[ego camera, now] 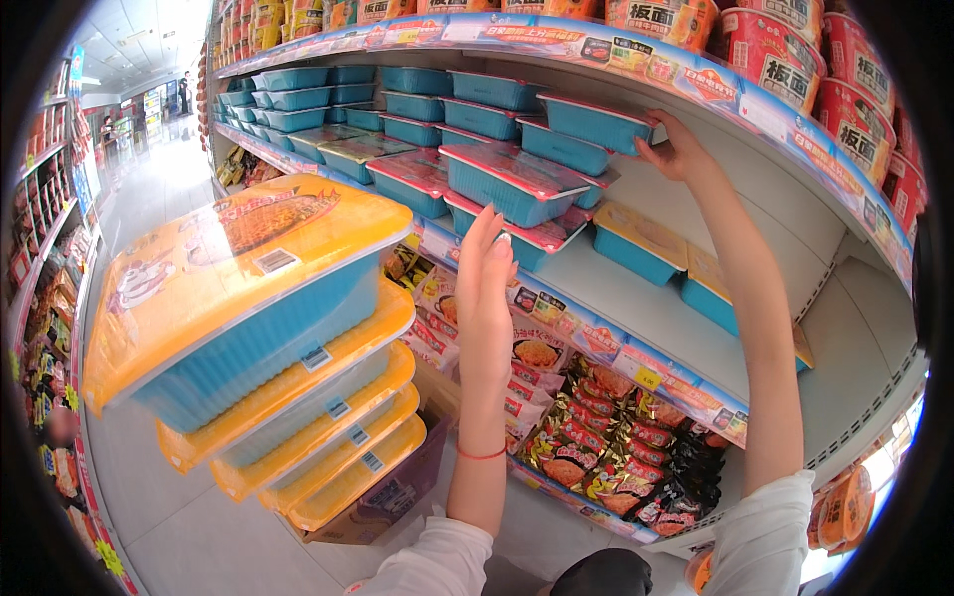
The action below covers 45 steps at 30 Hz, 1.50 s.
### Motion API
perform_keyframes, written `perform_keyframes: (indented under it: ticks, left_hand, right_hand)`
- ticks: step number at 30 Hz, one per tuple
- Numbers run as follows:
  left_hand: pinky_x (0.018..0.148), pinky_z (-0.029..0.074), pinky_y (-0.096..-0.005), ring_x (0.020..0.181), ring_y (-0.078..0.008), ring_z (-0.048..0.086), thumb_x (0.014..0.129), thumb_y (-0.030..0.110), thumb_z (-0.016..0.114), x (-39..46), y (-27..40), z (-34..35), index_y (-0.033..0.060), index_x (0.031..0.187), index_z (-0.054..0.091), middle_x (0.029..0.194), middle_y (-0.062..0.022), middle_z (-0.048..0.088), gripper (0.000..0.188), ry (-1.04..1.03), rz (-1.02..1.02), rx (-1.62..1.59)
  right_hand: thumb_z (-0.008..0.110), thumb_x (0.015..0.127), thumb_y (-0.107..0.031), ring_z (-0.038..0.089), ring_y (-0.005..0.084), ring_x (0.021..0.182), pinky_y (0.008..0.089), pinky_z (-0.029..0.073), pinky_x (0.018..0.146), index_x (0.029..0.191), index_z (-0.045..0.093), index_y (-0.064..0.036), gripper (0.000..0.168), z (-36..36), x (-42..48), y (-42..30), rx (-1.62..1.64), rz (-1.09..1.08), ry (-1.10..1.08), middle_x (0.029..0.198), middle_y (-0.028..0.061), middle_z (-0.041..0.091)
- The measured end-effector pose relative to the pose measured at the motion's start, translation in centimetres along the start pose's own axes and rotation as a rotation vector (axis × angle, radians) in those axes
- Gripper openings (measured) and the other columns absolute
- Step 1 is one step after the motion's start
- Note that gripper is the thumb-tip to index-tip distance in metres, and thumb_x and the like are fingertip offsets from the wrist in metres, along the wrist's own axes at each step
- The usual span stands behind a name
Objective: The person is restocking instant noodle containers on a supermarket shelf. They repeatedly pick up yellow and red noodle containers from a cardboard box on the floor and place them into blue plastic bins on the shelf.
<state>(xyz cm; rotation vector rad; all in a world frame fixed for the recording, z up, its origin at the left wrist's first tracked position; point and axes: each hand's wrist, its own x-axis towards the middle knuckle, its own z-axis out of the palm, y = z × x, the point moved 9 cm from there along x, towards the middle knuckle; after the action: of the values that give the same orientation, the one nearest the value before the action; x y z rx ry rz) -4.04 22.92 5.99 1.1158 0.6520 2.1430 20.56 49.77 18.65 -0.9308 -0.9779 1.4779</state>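
Note:
My right hand (674,147) grips the right end of a blue plastic food tray with a red-edged lid (596,123), its thumb low on the end and its fingers near the lid. That tray rests on another blue tray (564,146) in a stack on the shelf. My left hand (484,298) is upright with fingers straight, holding nothing that I can see. Its fingertips are in front of a red-lidded tray (507,186) at the shelf's front; whether they touch it I cannot tell. Yellow-lidded trays (641,235) lie flat further right on the same shelf (641,305).
A tall stack of yellow-lidded blue trays (261,335) rises at my left, above a cardboard carton (402,499) on the floor. Noodle packets (589,439) fill the shelf below. Red noodle tubs (771,56) line the shelf above. An aisle (149,194) runs off to the left.

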Motion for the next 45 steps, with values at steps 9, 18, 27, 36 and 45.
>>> perform_keyframes:
  ticks: [9,18,27,36,45]
  left_hand:
    - [0.097,0.038,-0.0403,0.12,-0.0262,0.045,0.092,0.035,0.041,0.5,-1.2,-0.4,0.0008,0.13,0.042,0.127,-0.0169,0.047,0.051,-0.007,-0.025,-0.027]
    - [0.097,0.038,-0.0394,0.119,-0.0259,0.046,0.092,0.034,0.041,0.8,-2.2,-1.2,0.0003,0.13,0.042,0.126,-0.017,0.048,0.051,0.016,-0.04,0.005]
    - [0.09,0.041,-0.0328,0.109,-0.0215,0.052,0.091,0.027,0.045,-0.5,1.1,1.1,-0.0019,0.127,0.043,0.12,-0.0146,0.054,0.046,-0.125,0.015,-0.036]
    - [0.069,0.046,-0.0288,0.077,-0.0203,0.058,0.09,0.012,0.039,-9.1,16.7,-0.5,-0.0052,0.108,0.054,0.089,-0.0162,0.061,0.029,-0.108,0.631,0.254]
    - [0.099,0.031,-0.042,0.105,-0.0327,0.049,0.089,0.022,0.032,-15.8,24.5,-11.0,-0.0091,0.104,0.05,0.106,-0.0218,0.054,0.039,0.4,1.144,-0.013]
  right_hand:
    - [0.053,0.085,-0.012,0.054,0.0392,0.104,0.0348,0.056,0.076,0.124,0.032,0.003,0.047,1.1,0.9,-1.4,-0.128,-0.121,-0.008,0.121,0.0294,0.04]
    - [0.035,0.091,-0.009,0.043,0.0486,0.115,0.0437,0.056,0.078,0.125,0.032,0.002,0.036,5.9,1.8,1.1,0.231,-0.216,-0.029,0.126,0.027,0.037]
    - [0.043,0.088,-0.009,0.05,0.0442,0.105,0.0427,0.055,0.083,0.123,0.031,0.012,0.042,7.5,0.3,0.6,0.014,-0.407,-0.243,0.123,0.0261,0.039]
    - [0.053,0.09,-0.031,0.049,0.0231,0.115,0.0351,0.041,0.095,0.134,0.029,0.002,0.06,15.2,-17.1,9.1,-0.754,-0.694,-0.433,0.137,0.0161,0.032]
    - [0.04,0.086,-0.061,0.037,0.0212,0.123,0.0373,0.02,0.105,0.131,0.038,-0.001,0.076,25.1,-25.5,19.7,-0.28,-0.242,-0.787,0.13,0.0108,0.043]
